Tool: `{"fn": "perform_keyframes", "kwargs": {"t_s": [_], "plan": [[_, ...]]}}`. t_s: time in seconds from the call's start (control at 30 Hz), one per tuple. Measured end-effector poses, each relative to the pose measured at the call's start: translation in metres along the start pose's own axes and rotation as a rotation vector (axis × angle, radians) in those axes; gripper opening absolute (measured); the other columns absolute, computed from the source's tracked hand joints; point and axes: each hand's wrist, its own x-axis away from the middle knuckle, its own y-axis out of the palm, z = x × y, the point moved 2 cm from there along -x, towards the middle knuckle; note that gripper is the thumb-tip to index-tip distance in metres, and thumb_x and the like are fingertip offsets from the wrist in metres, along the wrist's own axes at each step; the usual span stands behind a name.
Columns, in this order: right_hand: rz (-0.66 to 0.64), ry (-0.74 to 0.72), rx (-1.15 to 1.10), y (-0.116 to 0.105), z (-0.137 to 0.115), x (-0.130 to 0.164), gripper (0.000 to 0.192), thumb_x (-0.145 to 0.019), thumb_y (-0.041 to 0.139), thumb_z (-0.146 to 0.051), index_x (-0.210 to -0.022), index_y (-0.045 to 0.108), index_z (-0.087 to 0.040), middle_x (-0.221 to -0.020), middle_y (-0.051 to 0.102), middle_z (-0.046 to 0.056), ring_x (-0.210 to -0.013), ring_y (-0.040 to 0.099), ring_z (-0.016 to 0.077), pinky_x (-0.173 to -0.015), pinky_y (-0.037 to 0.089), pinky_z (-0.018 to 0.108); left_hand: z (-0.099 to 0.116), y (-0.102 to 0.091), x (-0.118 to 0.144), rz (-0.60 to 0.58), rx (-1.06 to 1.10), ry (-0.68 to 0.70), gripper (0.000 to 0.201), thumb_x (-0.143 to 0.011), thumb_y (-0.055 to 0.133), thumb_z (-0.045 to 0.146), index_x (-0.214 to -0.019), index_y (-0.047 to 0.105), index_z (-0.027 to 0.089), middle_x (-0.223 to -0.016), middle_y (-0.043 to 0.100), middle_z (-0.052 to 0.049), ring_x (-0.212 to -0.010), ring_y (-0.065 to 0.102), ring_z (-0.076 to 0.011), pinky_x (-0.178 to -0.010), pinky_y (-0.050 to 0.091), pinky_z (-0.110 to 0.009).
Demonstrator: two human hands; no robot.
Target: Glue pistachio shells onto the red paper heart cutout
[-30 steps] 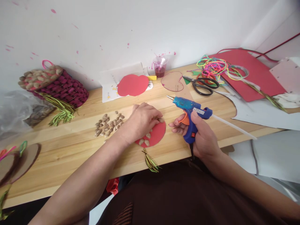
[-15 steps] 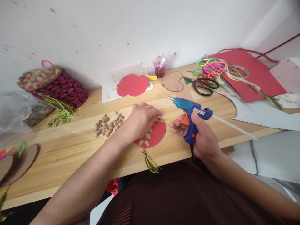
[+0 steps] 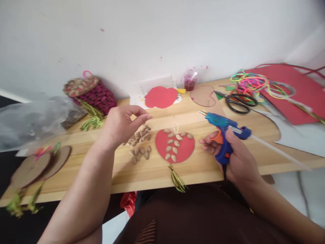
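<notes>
A red paper heart (image 3: pixel 185 148) lies on the wooden table (image 3: pixel 101 173), with several nut shells glued on it, a white loop at its top and a green tassel at its bottom. My right hand (image 3: pixel 235 154) grips a blue hot glue gun (image 3: pixel 223 130), nozzle pointing left, to the right of the heart. My left hand (image 3: pixel 122 123) hovers above a pile of loose shells (image 3: pixel 139 142) left of the heart, fingers pinched close together; I see nothing between them.
A dark red woven basket (image 3: pixel 95 93) stands at the back left beside a plastic bag (image 3: pixel 30 118). Brown discs (image 3: pixel 38 164) lie at the left edge. Behind are a red cutout (image 3: pixel 160 97), a small cup (image 3: pixel 190 80), black scissors (image 3: pixel 235 101), neon cords (image 3: pixel 250 82) and red sheets (image 3: pixel 296 88).
My left hand lifted off the red heart and moved left over the shell pile, uncovering the heart. The view swung left. The glue gun stays in my right hand.
</notes>
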Motion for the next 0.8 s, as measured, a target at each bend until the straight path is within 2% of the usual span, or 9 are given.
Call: {"fn": "perform_keyframes", "kwargs": {"t_s": [0.1,0.2,0.33,0.4,0.53,0.63,0.8], "plan": [[0.042,-0.021,0.031,-0.003,0.002,-0.004,0.03,-0.079,0.075,-0.049,-0.074,0.078,-0.019,-0.072,0.071,0.007,-0.069,0.073,0.0195,-0.06,0.06,0.024,-0.023,-0.021,0.002,0.002,-0.027,-0.107,0.036,-0.092,0.061,0.046,-0.068,0.072,0.022,-0.061,0.07,0.001,-0.054,0.058,-0.0138,-0.057,0.044,-0.028],[0.113,-0.044,0.056,-0.007,0.005,-0.009,0.039,-0.067,0.08,-0.056,-0.071,0.077,-0.018,-0.069,0.071,0.005,-0.063,0.071,0.018,-0.062,0.063,0.024,-0.042,-0.033,0.003,0.031,-0.011,-0.139,0.034,-0.095,0.053,0.036,-0.074,0.075,0.02,-0.075,0.076,-0.001,-0.068,0.066,-0.0152,-0.069,0.049,-0.027],[0.153,-0.03,0.102,-0.008,0.006,-0.01,0.04,-0.064,0.081,-0.056,-0.071,0.076,-0.018,-0.069,0.07,0.005,-0.063,0.071,0.0187,-0.062,0.065,0.025,-0.065,-0.029,0.008,0.083,0.081,-0.12,0.026,-0.091,0.058,0.029,-0.106,0.076,0.019,-0.092,0.078,-0.003,-0.081,0.069,-0.017,-0.077,0.051,-0.027],[0.198,-0.016,0.124,-0.005,0.004,-0.008,0.036,-0.069,0.076,-0.054,-0.07,0.076,-0.018,-0.068,0.069,0.005,-0.062,0.071,0.0189,-0.06,0.065,0.025,-0.076,-0.024,0.011,0.074,0.103,-0.142,0.025,-0.087,0.062,0.027,-0.107,0.076,0.019,-0.092,0.078,-0.003,-0.079,0.068,-0.0171,-0.077,0.051,-0.028],[0.344,0.041,0.152,0.011,-0.003,-0.004,0.037,-0.088,0.055,-0.038,-0.065,0.074,-0.017,-0.066,0.068,0.008,-0.059,0.071,0.0187,-0.057,0.064,0.025,-0.09,-0.018,0.015,-0.096,0.044,-0.18,0.016,-0.084,0.063,0.02,-0.091,0.077,0.02,-0.09,0.078,-0.002,-0.081,0.069,-0.0177,-0.079,0.051,-0.028],[0.461,0.103,0.142,0.024,-0.006,-0.001,0.046,-0.094,0.041,-0.025,-0.062,0.072,-0.017,-0.067,0.067,0.009,-0.059,0.071,0.0173,-0.055,0.064,0.024,-0.093,-0.016,0.015,-0.207,-0.031,-0.171,0.017,-0.081,0.065,0.018,-0.093,0.077,0.02,-0.092,0.078,-0.002,-0.085,0.07,-0.0192,-0.079,0.05,-0.028],[0.5,0.117,0.148,0.026,-0.005,-0.002,0.051,-0.097,0.035,-0.021,-0.062,0.072,-0.017,-0.07,0.066,0.008,-0.058,0.07,0.0151,-0.055,0.064,0.022,-0.09,-0.006,0.011,-0.282,-0.138,-0.111,0.02,-0.08,0.07,0.018,-0.098,0.078,0.021,-0.096,0.076,-0.004,-0.09,0.069,-0.0208,-0.082,0.049,-0.029]]}}
